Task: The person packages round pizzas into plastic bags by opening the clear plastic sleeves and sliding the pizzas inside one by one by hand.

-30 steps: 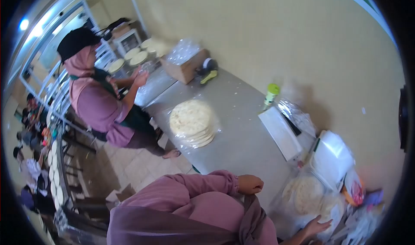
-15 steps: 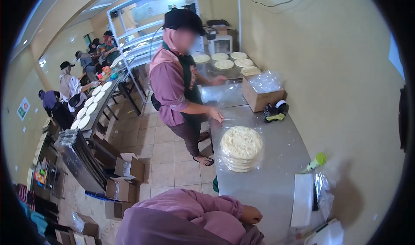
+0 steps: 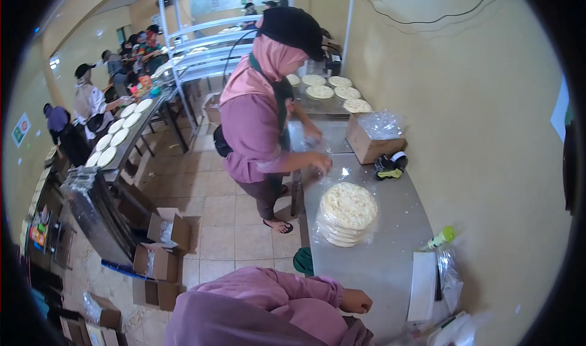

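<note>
My left hand (image 3: 357,301), in a purple sleeve, rests at the bottom of the view over the near edge of the metal table (image 3: 390,266). Its fingers look curled in, and I see nothing in them. My right hand is out of view. Ahead of my left hand stands a stack of round flat breads (image 3: 349,207) with clear plastic around it. A co-worker (image 3: 259,120) in a purple top and black cap leans over the table's left side, both hands near the stack with a thin clear plastic piece, blurred by motion.
A cardboard box (image 3: 366,144) of clear plastic bags stands by the wall, a black and yellow item (image 3: 390,166) beside it. More flat breads (image 3: 319,92) lie behind. A green-capped bottle (image 3: 441,238) and a white box (image 3: 421,288) sit at right. Open cartons (image 3: 165,263) stand on the floor.
The co-worker has bent forward and moved both hands toward the stack. The whole view has shifted slightly; my left hand stays about where it was.
</note>
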A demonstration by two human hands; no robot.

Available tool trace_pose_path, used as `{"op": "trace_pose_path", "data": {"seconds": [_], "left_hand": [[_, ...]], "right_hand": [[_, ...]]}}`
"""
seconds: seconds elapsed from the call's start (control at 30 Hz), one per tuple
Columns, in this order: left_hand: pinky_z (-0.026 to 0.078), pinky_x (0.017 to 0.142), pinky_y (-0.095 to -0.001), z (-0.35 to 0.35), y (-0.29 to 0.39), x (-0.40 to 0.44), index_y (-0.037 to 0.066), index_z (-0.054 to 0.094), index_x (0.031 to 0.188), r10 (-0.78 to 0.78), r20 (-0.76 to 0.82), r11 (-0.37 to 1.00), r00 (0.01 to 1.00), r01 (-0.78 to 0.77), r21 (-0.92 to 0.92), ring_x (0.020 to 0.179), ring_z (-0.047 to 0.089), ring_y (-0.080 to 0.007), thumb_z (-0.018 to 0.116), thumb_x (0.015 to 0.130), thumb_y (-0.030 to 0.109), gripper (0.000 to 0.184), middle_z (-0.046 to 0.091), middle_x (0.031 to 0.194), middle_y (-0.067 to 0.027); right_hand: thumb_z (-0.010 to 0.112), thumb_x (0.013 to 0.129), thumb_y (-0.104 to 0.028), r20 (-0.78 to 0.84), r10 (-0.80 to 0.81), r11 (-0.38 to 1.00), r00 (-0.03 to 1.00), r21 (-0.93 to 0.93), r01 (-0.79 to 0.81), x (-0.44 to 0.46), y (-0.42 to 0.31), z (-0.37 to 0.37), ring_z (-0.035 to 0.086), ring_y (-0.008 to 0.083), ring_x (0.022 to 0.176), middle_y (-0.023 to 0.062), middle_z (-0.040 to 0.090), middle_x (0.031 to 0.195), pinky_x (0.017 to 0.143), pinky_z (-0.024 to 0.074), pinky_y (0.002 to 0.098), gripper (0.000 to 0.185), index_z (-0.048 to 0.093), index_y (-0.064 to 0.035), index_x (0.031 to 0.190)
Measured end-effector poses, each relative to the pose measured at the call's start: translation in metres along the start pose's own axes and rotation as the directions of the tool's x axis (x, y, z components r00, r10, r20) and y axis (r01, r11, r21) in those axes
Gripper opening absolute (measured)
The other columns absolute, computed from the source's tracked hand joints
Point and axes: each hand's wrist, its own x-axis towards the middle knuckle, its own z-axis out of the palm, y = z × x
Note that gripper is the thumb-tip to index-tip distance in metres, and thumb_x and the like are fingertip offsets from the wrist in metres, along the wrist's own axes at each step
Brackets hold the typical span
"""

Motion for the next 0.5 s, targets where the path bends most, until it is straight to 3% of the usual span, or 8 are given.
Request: {"op": "trace_pose_path", "data": {"seconds": [0.07, 0.13, 0.2, 0.23, 0.33, 0.4, 0.47, 0.5], "left_hand": [[0.046, 0.066, -0.0339, -0.004, -0.007, -0.006, 0.005, 0.057, 0.094, -0.074, -0.026, 0.974, 0.997, 0.067, -0.215, 0.073, 0.058, -0.0184, 0.054, 0.081, 0.021, 0.021, 0.061, 0.081, -0.0078], [0.046, 0.065, -0.0328, -0.012, -0.004, -0.015, 0.006, 0.053, 0.102, -0.137, -0.012, 0.917, 0.991, 0.122, -0.380, 0.074, 0.056, -0.0157, 0.055, 0.082, 0.023, 0.027, 0.060, 0.083, -0.0060], [0.046, 0.067, -0.0330, -0.009, -0.016, -0.021, 0.009, 0.039, 0.123, -0.231, 0.028, 0.754, 0.972, 0.198, -0.626, 0.085, 0.053, -0.0144, 0.058, 0.083, 0.033, 0.050, 0.055, 0.099, -0.0049], [0.046, 0.070, -0.0341, -0.012, -0.011, -0.029, 0.010, 0.038, 0.124, -0.291, 0.015, 0.685, 0.957, 0.219, -0.695, 0.090, 0.051, -0.0153, 0.059, 0.083, 0.036, 0.053, 0.052, 0.105, -0.0052], [0.041, 0.082, -0.0369, -0.037, -0.008, -0.061, 0.012, 0.037, 0.127, -0.327, 0.101, 0.487, 0.939, 0.260, -0.834, 0.102, 0.044, -0.0184, 0.060, 0.082, 0.043, 0.059, 0.044, 0.121, -0.0049], [0.039, 0.088, -0.0380, -0.050, -0.017, -0.078, 0.014, 0.039, 0.127, -0.110, 0.052, 0.341, 0.993, 0.086, -0.936, 0.104, 0.046, -0.0173, 0.060, 0.083, 0.041, 0.056, 0.048, 0.119, -0.0029], [0.045, 0.082, -0.0324, -0.069, -0.014, -0.098, 0.008, 0.052, 0.113, -0.075, -0.073, 0.227, 0.995, -0.054, -0.972, 0.094, 0.055, -0.0147, 0.058, 0.086, 0.024, 0.031, 0.058, 0.101, -0.0032], [0.047, 0.079, -0.0300, -0.081, -0.012, -0.108, 0.005, 0.057, 0.106, -0.113, -0.154, 0.224, 0.982, -0.126, -0.966, 0.088, 0.058, -0.0137, 0.056, 0.087, 0.018, 0.022, 0.061, 0.093, -0.0035]], "right_hand": [[0.055, 0.082, -0.023, 0.166, 0.045, 0.973, 0.985, 0.217, -0.081, -0.023, -0.114, -0.036, 0.061, 0.0321, 0.078, 0.0197, 0.065, 0.088, 0.075, 0.0480, 0.0371, 0.027, 0.067, -0.0015, 0.092], [0.055, 0.082, -0.018, 0.394, 0.085, 0.891, 0.915, 0.380, -0.247, -0.028, -0.135, -0.003, 0.061, 0.0293, 0.077, 0.0175, 0.064, 0.088, 0.069, 0.0490, 0.0347, 0.026, 0.063, 0.0001, 0.099], [0.057, 0.080, -0.012, 0.725, -0.070, 0.419, 0.685, 0.645, -0.639, -0.061, -0.184, 0.025, 0.058, 0.0178, 0.058, 0.0077, 0.060, 0.072, 0.048, 0.0453, 0.0243, 0.021, 0.061, 0.0042, 0.094], [0.057, 0.082, -0.013, 0.743, -0.085, 0.572, 0.664, 0.583, -0.578, -0.089, -0.261, -0.014, 0.063, 0.0210, 0.072, 0.0140, 0.064, 0.086, 0.062, 0.0525, 0.0301, 0.024, 0.062, 0.0057, 0.096], [0.053, 0.084, -0.009, 0.743, -0.364, 0.537, 0.562, 0.660, -0.525, -0.132, -0.346, -0.043, 0.065, 0.0270, 0.071, 0.0162, 0.064, 0.085, 0.061, 0.0544, 0.0323, 0.019, 0.059, 0.0073, 0.092], [0.051, 0.086, -0.013, 0.657, -0.573, 0.769, 0.490, 0.637, 0.047, -0.143, -0.354, -0.032, 0.064, 0.0319, 0.075, 0.0185, 0.063, 0.092, 0.064, 0.0546, 0.0385, 0.025, 0.056, 0.0072, 0.099], [0.049, 0.088, -0.022, 0.718, -0.551, 0.774, 0.426, 0.630, -0.061, -0.154, -0.368, -0.031, 0.061, 0.0351, 0.088, 0.0202, 0.059, 0.104, 0.072, 0.0522, 0.0456, 0.033, 0.053, 0.0059, 0.106], [0.050, 0.089, -0.025, 0.730, -0.577, 0.468, 0.367, 0.663, -0.584, -0.159, -0.372, -0.025, 0.061, 0.0341, 0.089, 0.0191, 0.058, 0.108, 0.073, 0.0514, 0.0444, 0.033, 0.054, 0.0023, 0.107]]}}
